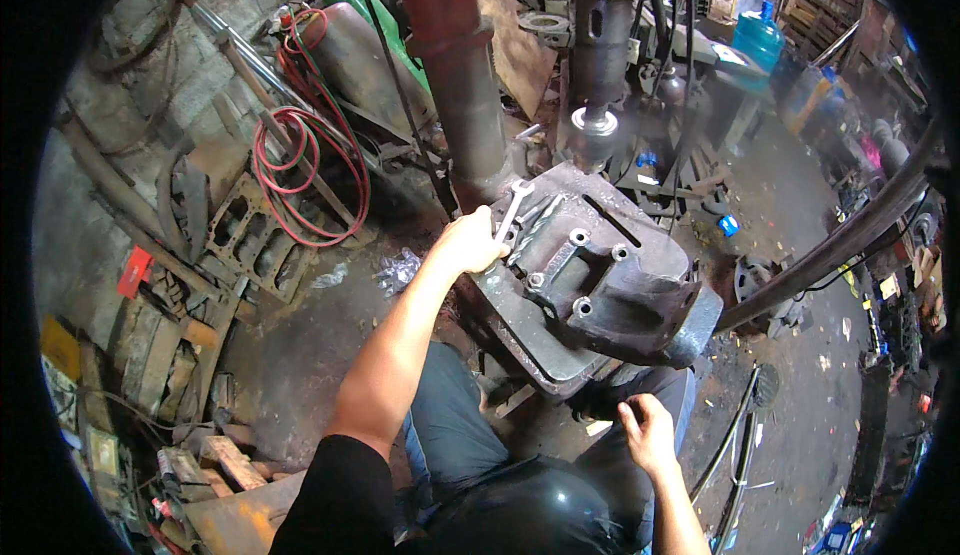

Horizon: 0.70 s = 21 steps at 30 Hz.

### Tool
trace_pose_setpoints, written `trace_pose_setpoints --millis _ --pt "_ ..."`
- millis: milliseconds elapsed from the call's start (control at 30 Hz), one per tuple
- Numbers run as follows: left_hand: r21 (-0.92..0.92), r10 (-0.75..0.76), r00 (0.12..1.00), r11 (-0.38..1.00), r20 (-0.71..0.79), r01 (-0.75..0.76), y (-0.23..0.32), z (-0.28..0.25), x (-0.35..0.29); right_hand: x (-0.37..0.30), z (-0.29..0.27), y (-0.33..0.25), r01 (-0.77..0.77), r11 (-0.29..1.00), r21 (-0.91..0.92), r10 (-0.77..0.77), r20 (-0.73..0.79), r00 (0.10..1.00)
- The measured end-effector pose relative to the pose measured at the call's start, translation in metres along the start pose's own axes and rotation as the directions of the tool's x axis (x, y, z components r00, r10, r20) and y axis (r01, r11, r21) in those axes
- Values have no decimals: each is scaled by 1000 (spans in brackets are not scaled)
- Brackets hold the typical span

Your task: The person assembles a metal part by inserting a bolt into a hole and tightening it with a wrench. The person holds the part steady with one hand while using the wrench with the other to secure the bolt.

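Note:
My left hand point(472, 242) reaches over the left edge of a drill press table point(655, 235), its fingers closed around the lower end of a wrench point(514, 207). The open jaw of the wrench points away from me. Beside it lies what looks like a twist drill bit point(541, 223). A dark cast metal bracket point(640, 302) with several round bolt bosses rests on the near right part of the table. Low over my right thigh, my right hand point(650, 437) is apart from the table, loosely bent with thumb and forefinger apart. Nothing shows in it.
Behind the table rise the press column point(455, 95) and the spindle point(598, 80). A red hose point(312, 180) hangs coiled at left, near gas cylinders point(365, 65). A long dark bar point(840, 245) slants in from the right. Scrap metal and wood point(235, 460) lie at lower left.

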State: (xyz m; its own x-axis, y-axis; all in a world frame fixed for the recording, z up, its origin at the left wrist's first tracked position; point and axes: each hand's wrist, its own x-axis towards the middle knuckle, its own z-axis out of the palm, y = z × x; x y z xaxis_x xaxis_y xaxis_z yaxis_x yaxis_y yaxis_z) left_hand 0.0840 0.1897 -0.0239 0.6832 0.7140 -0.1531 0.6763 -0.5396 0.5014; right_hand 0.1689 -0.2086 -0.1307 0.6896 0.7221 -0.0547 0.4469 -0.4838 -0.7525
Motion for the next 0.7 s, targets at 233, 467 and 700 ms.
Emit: trace_pose_setpoints --millis 233,467,700 --pt "-527 42 990 849 134 36 -36 22 11 -20 -6 33 -91 995 49 96 -94 991" --pt "-623 53 999 780 -14 -50 -44 34 -10 -15 -2 29 22 999 28 -20 -77 997" --pt "-551 114 974 809 -197 -206 -37 43 -37 -3 0 -28 36 999 -12 -35 74 997"
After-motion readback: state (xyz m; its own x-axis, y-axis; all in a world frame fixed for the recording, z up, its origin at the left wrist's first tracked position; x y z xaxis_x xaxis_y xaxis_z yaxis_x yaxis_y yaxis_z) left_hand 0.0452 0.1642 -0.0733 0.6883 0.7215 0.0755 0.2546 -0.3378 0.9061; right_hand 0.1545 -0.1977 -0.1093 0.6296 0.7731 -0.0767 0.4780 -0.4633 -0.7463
